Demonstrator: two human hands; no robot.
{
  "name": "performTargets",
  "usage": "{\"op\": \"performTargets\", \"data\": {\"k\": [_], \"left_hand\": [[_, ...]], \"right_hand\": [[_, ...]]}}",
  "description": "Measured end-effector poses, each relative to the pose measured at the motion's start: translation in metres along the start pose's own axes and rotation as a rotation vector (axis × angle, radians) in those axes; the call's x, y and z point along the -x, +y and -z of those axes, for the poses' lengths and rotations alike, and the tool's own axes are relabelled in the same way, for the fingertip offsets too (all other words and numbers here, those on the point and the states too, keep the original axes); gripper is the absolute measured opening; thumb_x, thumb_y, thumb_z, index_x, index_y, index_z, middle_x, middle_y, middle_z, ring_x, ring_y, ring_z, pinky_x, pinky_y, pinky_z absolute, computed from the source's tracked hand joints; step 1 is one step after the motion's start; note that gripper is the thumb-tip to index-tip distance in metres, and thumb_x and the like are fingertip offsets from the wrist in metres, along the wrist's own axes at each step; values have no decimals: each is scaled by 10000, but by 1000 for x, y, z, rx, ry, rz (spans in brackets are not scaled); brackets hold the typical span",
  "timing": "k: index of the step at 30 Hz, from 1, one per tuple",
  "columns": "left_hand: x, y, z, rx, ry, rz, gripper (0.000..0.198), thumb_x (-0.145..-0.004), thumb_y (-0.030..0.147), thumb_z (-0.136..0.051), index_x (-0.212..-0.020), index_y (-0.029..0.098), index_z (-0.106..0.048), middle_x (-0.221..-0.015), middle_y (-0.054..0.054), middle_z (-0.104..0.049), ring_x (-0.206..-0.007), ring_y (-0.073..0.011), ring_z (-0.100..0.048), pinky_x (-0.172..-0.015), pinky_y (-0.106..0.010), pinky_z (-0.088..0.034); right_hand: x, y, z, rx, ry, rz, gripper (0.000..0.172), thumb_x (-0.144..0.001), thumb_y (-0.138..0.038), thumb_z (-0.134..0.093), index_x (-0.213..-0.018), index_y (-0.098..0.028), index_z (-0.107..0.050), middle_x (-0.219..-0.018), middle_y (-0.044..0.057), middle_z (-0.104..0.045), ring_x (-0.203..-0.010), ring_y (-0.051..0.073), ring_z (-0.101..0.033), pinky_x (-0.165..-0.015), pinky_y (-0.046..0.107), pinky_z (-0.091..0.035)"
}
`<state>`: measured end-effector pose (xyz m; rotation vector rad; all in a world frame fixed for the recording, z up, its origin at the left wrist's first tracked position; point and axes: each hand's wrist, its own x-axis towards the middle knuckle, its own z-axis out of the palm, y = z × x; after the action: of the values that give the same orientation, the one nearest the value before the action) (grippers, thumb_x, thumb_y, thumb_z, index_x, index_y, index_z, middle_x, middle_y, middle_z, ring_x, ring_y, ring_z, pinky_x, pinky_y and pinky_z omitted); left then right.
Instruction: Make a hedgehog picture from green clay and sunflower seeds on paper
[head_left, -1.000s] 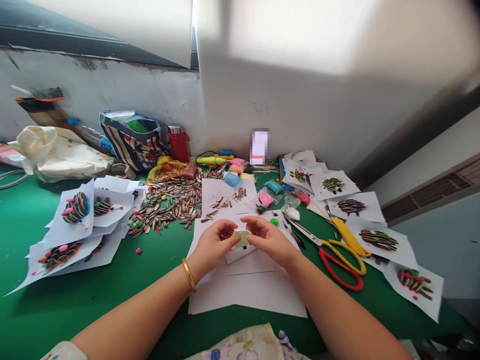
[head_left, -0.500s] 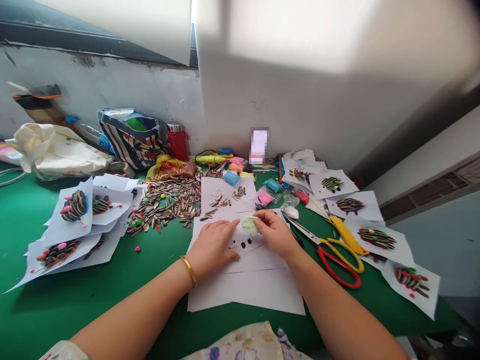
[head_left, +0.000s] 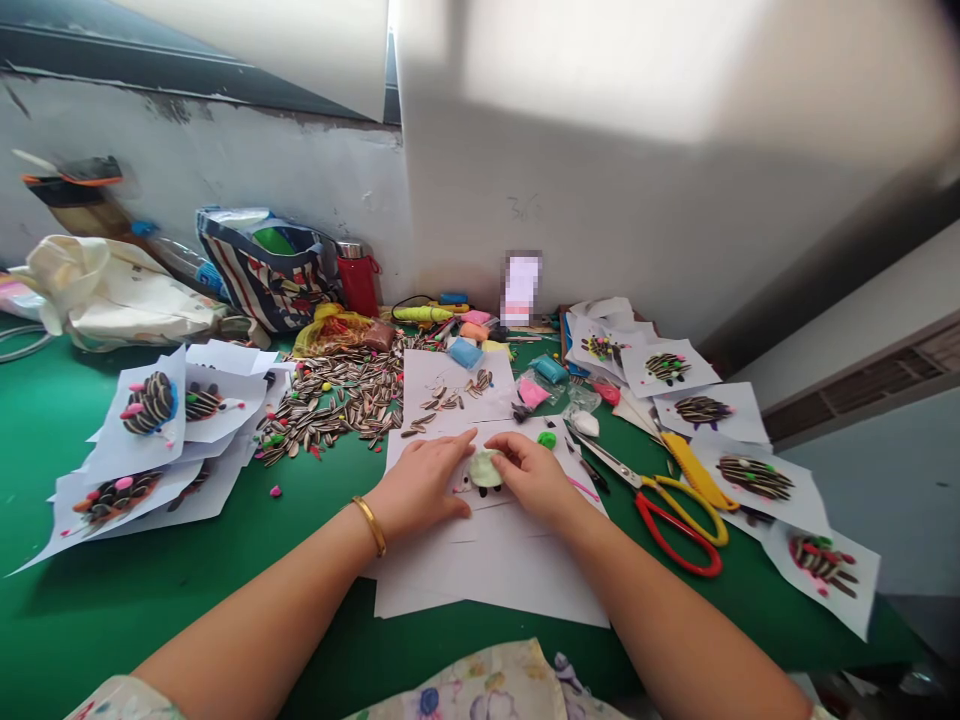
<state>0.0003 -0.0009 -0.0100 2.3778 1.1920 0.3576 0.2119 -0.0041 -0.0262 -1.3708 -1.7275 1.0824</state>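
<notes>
Clay (head_left: 486,468), pale green, lies on white paper (head_left: 495,511), its 2 o'clock edge pinched by the right hand's fingers (head_left: 517,450). I see the left hand (head_left: 421,485) at 9 o'clock, thumb spread wide; scissors (head_left: 642,484) at 3 o'clock.

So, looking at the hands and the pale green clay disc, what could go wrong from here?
The right hand pinches the right edge of the pale green clay disc, so that edge might dent or tear.

The disc could slip and cover the black spots showing at its lower edge.

The scissors lie close to the right hand and could get knocked.
</notes>
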Motion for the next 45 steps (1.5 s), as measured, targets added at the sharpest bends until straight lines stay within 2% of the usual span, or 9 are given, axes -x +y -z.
{"op": "performTargets", "data": {"k": [9,15,20,23,27,32,39,45], "left_hand": [[0,1,1,-1,15,-10,937,-700,363,-800,-1480,264,-292,-1370,-72,-585,-1279,-285,-501,-1054,-448,-334],[-2,1,-10,-18,107,3,580,-884,353,-615,-1409,246,-395,-1296,-81,-627,-1244,-258,-521,-1035,-449,-350],[-4,3,-17,-40,184,23,422,-908,232,-544,-1325,237,-477,-1255,-68,-641,-1221,-235,-532,-1026,-433,-365],[-4,4,-17,-34,186,21,393,-919,215,-510,-1311,235,-486,-1234,-64,-653,-1206,-230,-543,-1021,-429,-375],[-4,4,-16,-34,193,21,375,-926,211,-491,-1300,230,-493,-1226,-62,-656,-1195,-224,-549,-1017,-424,-381],[-5,7,-17,-54,190,34,364,-917,237,-524,-1280,224,-500,-1248,-71,-637,-1196,-232,-538,-1015,-425,-371],[-10,21,-22,-130,230,83,373,-875,352,-614,-1214,220,-531,-1149,-83,-648,-1110,-276,-542,-955,-440,-383],[-11,23,-25,-144,240,111,413,-850,315,-644,-1237,239,-522,-1149,-73,-635,-1102,-280,-523,-955,-439,-373]], "right_hand": [[-1,4,-2,119,17,34,232,-862,-244,-521,-1059,-223,-641,-1000,26,-694,-889,174,-629,-808,317,-491],[-1,2,-4,155,17,48,213,-862,-243,-527,-1033,-228,-654,-977,20,-704,-875,178,-633,-805,321,-494],[-2,-2,0,96,10,42,256,-881,-244,-497,-1060,-213,-677,-1071,46,-713,-988,194,-648,-905,346,-493],[-2,-2,2,45,-3,26,295,-873,-224,-497,-1103,-213,-682,-1149,51,-703,-1065,196,-642,-963,349,-482],[-2,1,2,17,-22,30,333,-843,-199,-544,-1150,-223,-671,-1178,42,-698,-1062,189,-649,-954,336,-497],[-4,3,-1,108,15,68,306,-846,-177,-543,-1112,-226,-686,-1142,38,-709,-1052,189,-644,-954,342,-482],[-5,0,-2,120,6,79,254,-855,-192,-545,-1054,-233,-697,-1029,27,-729,-914,189,-659,-848,334,-509],[-4,-4,8,148,-13,92,328,-885,-176,-467,-1110,-222,-702,-1147,50,-709,-1051,201,-644,-970,372,-482]]}}
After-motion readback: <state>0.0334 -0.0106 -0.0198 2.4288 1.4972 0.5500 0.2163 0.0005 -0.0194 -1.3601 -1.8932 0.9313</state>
